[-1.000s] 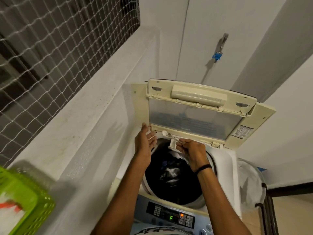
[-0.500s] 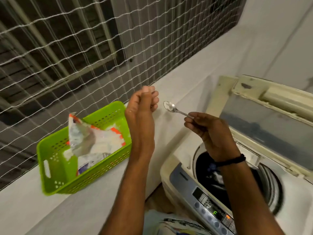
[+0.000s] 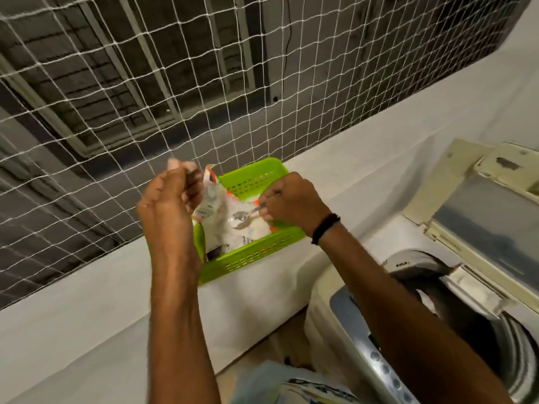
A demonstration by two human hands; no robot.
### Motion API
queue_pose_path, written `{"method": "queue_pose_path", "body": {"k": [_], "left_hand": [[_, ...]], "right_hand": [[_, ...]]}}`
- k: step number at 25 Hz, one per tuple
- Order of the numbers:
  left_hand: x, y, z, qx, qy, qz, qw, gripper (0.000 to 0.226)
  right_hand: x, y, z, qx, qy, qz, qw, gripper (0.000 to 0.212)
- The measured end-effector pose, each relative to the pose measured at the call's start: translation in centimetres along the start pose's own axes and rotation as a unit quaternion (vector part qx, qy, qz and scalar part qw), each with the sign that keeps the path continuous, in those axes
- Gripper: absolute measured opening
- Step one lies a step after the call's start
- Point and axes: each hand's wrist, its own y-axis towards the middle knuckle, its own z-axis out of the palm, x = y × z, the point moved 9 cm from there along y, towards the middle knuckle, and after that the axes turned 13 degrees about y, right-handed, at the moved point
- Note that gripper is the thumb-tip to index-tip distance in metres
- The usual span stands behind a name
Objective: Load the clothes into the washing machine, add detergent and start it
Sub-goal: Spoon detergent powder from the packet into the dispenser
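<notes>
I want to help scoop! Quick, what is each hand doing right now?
Left hand: fingers curled by the detergent packet's top; a grip cannot be told.
Right hand: closed, pinching the spoon, its bowl over the packet.

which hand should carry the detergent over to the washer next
Right. The right hand grips the spoon, its bowl in the detergent packet, and the washing machine stands on that side. The left hand seems only to hold the packet's top edge.
</notes>
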Motion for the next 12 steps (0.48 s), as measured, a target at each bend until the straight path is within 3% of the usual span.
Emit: {"method": "queue_pose_path", "body": {"k": [6, 12], "left_hand": [[0.6, 0.5, 0.2, 0.024, 0.043, 0.006, 0.999, 0.03], [-0.2, 0.2, 2.4, 0.049, 0.04, 0.021, 0.998, 0.024]], "right_hand": [[-0.3, 1.1, 1.8, 0.055, -0.047, 0.049, 0.996, 0.025], [1.9, -0.3, -0.4, 0.049, -0.188, -0.031, 0.981, 0.022]]}}
